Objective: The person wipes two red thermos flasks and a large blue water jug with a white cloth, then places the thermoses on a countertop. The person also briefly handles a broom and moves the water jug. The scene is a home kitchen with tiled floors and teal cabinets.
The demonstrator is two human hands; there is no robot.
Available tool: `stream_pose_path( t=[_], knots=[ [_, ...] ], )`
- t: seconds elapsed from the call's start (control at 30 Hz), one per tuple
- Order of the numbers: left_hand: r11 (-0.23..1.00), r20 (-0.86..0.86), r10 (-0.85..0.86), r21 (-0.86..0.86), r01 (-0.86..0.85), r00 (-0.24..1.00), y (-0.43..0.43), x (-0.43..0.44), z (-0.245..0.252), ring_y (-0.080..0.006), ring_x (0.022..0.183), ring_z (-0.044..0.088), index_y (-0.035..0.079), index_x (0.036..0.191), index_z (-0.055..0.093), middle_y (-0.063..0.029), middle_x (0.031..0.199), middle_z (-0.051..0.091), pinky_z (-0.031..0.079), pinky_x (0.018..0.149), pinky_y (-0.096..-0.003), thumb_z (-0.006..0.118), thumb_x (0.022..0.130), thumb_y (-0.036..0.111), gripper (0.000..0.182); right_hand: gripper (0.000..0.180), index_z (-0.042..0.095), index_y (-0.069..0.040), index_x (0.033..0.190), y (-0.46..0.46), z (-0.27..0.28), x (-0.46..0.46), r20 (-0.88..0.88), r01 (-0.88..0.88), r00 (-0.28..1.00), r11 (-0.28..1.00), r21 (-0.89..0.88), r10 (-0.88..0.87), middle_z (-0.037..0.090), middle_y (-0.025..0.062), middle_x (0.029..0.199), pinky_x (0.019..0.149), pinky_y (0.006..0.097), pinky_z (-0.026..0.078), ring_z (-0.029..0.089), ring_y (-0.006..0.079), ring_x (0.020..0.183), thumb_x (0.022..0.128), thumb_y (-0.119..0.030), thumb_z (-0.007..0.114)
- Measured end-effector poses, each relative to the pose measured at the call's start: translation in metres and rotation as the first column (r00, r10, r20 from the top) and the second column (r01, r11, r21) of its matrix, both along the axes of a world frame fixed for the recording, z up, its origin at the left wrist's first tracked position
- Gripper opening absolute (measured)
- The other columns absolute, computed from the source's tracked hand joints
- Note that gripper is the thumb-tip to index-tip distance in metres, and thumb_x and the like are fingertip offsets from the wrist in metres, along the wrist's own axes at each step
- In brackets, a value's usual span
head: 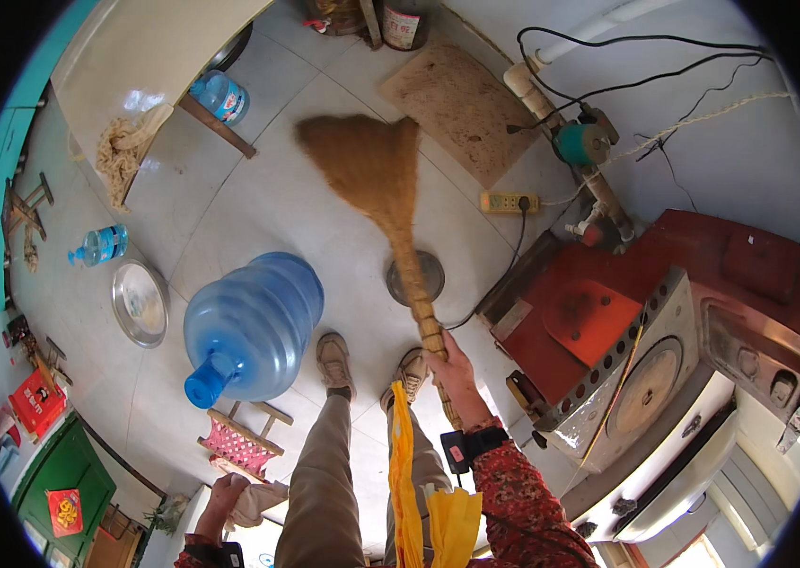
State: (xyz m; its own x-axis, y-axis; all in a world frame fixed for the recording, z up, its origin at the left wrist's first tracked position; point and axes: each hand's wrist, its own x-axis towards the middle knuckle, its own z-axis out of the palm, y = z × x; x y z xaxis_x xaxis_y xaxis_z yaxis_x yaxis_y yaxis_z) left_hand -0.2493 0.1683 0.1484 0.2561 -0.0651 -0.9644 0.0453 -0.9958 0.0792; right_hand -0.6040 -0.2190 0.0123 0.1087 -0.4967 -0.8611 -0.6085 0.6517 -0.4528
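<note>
My right hand (pixel 451 366) is closed around the handle of a straw broom (pixel 378 170). The broom reaches away from me, its wide head over the tiled floor, slightly blurred; whether it touches the tiles I cannot tell. At the lower left, my left hand (pixel 228 490) grips a pale crumpled cloth (pixel 258 503). Between the hands are my legs and shoes, with yellow fabric strips (pixel 403 454) hanging in front. A large blue water jug (pixel 258 319) lies on its side left of my feet. Behind the broom handle is a round dark disc (pixel 415 278) on the floor.
Right: a red stove (pixel 584 298), a power strip (pixel 510 203) with a cord, and a pump (pixel 583 144). Ahead: a stained cardboard sheet (pixel 460 106) and a table (pixel 151 57). Left: a metal basin (pixel 140 303), a plastic bottle (pixel 103 245) and a folding stool (pixel 240 444).
</note>
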Motion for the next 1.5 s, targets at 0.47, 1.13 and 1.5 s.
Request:
stream_pose_path(
  t=[0.47, 1.13, 1.5],
  knots=[
    [0.981, -0.068, 0.194, 0.007, -0.194, 0.979, 0.025, -0.003, -0.001, -0.0142, 0.075, 0.057, 0.001, 0.089, 0.066, -0.0041, 0.080, 0.063, 0.047, 0.070, -0.0297, 0.058, 0.087, 0.027, 0.027, 0.071, 0.028, -0.019, 0.148, -0.040, 0.034, 0.082, 0.098, -0.162, 0.979, 0.972, -0.168, 0.180, 0.063, 0.0152, 0.081, 0.059, 0.0371, 0.050, 0.064, 0.0280, 0.063, 0.086, -0.032, 0.062],
    [0.920, -0.015, 0.391, 0.019, -0.391, 0.920, 0.049, -0.026, 0.016, -0.0153, 0.072, 0.059, 0.002, 0.091, 0.067, -0.0045, 0.079, 0.064, 0.048, 0.067, -0.0302, 0.060, 0.087, 0.026, 0.025, 0.070, 0.024, -0.019, 0.150, -0.034, 0.081, 0.100, 0.162, -0.249, 0.950, 0.960, -0.131, 0.269, 0.060, 0.0122, 0.086, 0.063, 0.0363, 0.051, 0.060, 0.0230, 0.068, 0.088, -0.023, 0.057],
    [0.887, -0.023, 0.460, -0.014, -0.461, 0.887, 0.074, -0.038, 0.008, -0.0140, 0.072, 0.058, 0.002, 0.088, 0.066, -0.0035, 0.078, 0.063, 0.047, 0.066, -0.0282, 0.060, 0.085, 0.023, 0.022, 0.066, 0.025, -0.019, 0.147, -0.087, -0.006, 0.178, -0.012, -0.505, 0.858, 0.838, -0.205, 0.514, 0.064, 0.0221, 0.079, 0.066, 0.0451, 0.050, 0.064, 0.0356, 0.068, 0.088, -0.028, 0.054]
  ],
)
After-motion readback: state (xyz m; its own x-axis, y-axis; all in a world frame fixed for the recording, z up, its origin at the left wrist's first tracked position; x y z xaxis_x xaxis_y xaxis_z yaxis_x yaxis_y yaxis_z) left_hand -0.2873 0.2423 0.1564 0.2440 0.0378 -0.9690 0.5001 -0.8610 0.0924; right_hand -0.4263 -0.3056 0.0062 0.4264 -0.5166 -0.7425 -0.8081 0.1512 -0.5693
